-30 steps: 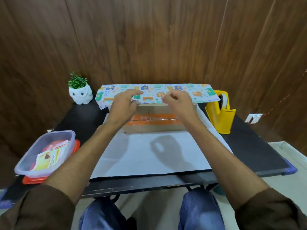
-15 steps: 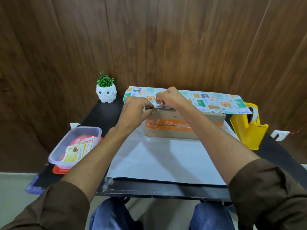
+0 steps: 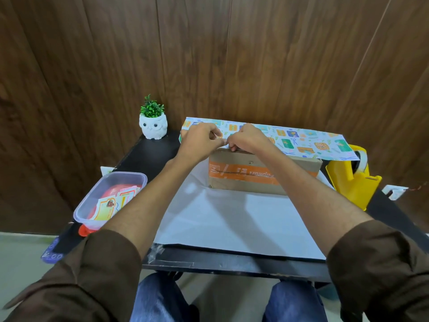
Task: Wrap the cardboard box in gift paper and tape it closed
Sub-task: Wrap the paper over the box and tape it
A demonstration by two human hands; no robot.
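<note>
A brown cardboard box [image 3: 262, 180] with an orange tape band lies on the white underside of the gift paper [image 3: 232, 219]. The paper's far part is folded forward over the box top, showing its colourful printed side [image 3: 304, 142]. My left hand [image 3: 200, 141] and my right hand [image 3: 249, 140] meet fingertip to fingertip at that flap's near edge, above the box's left end. Both pinch the paper edge there. Whether a bit of tape sits between the fingers is too small to tell.
A yellow tape dispenser [image 3: 352, 182] stands right of the box, partly under the paper flap. A white owl pot with a green plant [image 3: 153, 126] is at the back left. A clear plastic tub with cards [image 3: 109, 198] sits at the left on the black table [image 3: 232, 263].
Both hands have shifted from the middle of the box toward its left end and closed together on the paper edge. The view has swung left.
</note>
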